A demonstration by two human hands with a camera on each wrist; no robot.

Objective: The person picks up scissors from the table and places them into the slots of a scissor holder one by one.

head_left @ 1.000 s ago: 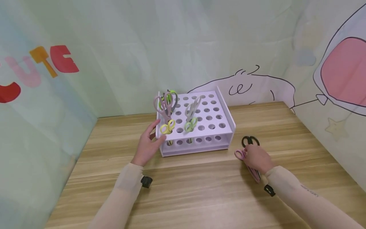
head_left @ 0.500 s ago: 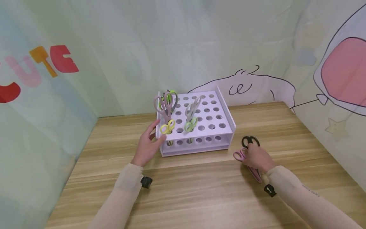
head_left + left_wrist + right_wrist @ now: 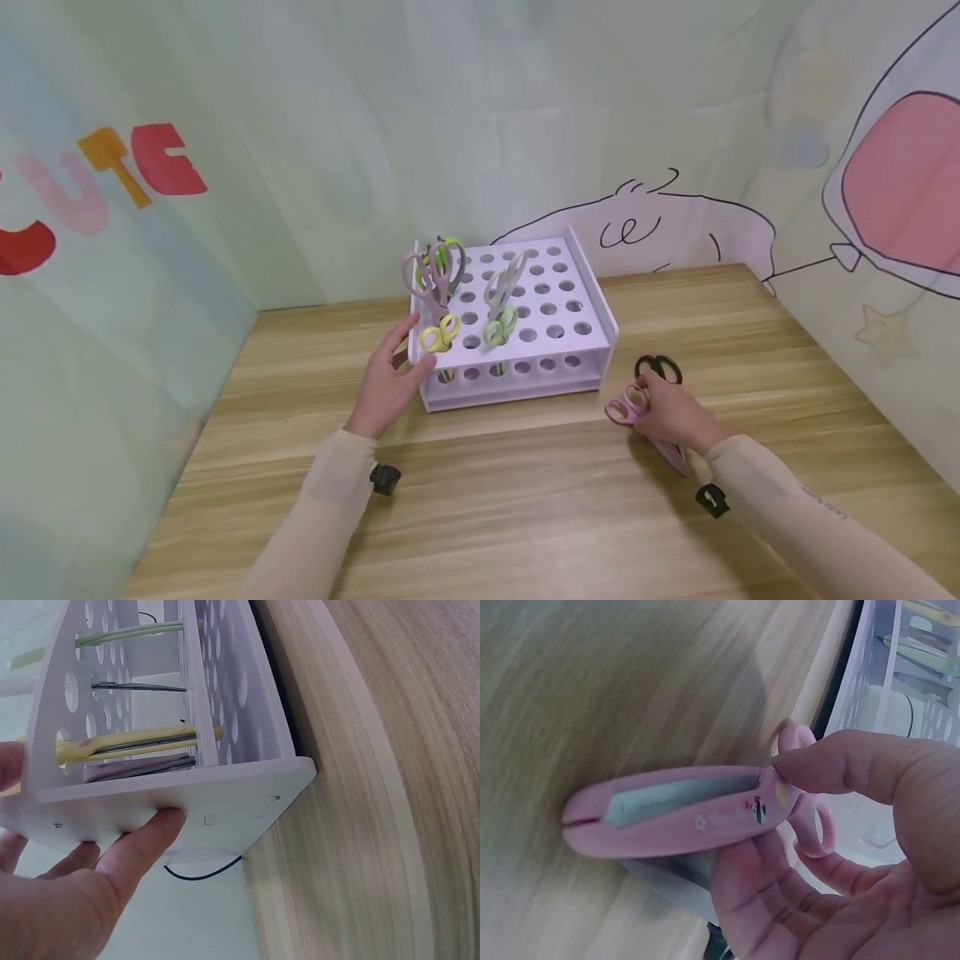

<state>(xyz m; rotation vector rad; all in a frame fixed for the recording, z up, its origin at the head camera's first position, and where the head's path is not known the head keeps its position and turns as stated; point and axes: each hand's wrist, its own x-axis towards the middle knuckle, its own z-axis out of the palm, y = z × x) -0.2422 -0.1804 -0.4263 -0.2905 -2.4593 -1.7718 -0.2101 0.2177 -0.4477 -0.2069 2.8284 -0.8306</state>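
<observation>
My right hand (image 3: 675,412) pinches pink scissors (image 3: 667,817) near their pivot, thumb on one side and fingers beneath. Their pink blade cover has a slot showing metal, and the finger loops point toward the rack. Just behind lie black-handled scissors (image 3: 658,368) on the table, partly hidden by the hand. At the front left corner of a white rack (image 3: 536,354) full of round holes, my left hand (image 3: 386,387) holds the side wall, fingertips against its outer face (image 3: 161,825). Yellow scissors (image 3: 441,333) stand upright in the hole nearest this hand.
Mauve scissors (image 3: 431,275), green-and-grey scissors (image 3: 453,254), translucent-handled scissors (image 3: 506,283) and light green scissors (image 3: 500,327) also stand in the rack. The wooden table (image 3: 510,517) meets printed cloth walls (image 3: 330,167) behind and at both sides.
The pink scissors have shifted slightly left and turned in my right hand, so both finger loops now show, farther from the black-handled scissors. My left hand and the rack have not moved.
</observation>
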